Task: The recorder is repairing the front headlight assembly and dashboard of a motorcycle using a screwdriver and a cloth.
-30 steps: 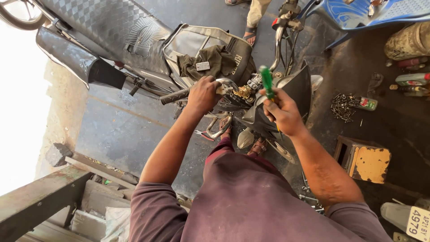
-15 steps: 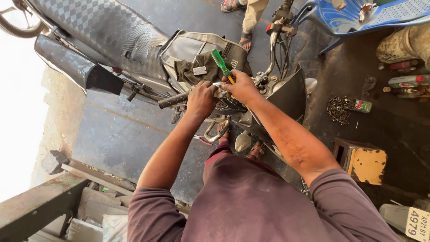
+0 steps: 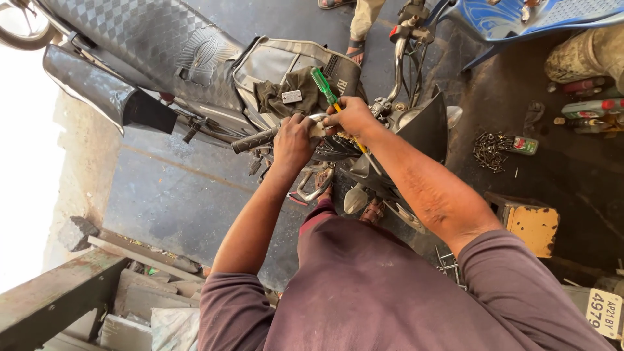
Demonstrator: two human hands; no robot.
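Observation:
A motorcycle [image 3: 162,45] with a dark quilted seat stands in front of me. My left hand [image 3: 294,138] is wrapped round its handlebar just right of the black rubber grip [image 3: 253,140]. My right hand [image 3: 351,117] holds a screwdriver [image 3: 322,83] with a green and yellow handle, the handle pointing up and away, the tip hidden among the handlebar parts under my hands. Both hands almost touch. A grey tank bag [image 3: 286,65] with a dark rag on it lies just beyond them.
Another person's sandalled foot and trouser leg [image 3: 361,23] stand past the motorcycle. A pile of small dark metal parts [image 3: 491,149] and a small bottle lie on the oily floor at right, near bottles [image 3: 588,107], a yellow box [image 3: 530,224] and a blue vehicle part [image 3: 520,16]. Wooden planks [image 3: 58,299] lie lower left.
My right hand has moved left with the screwdriver from the headlight side to the handlebar clamp beside my left hand. The left hand has kept its hold on the handlebar.

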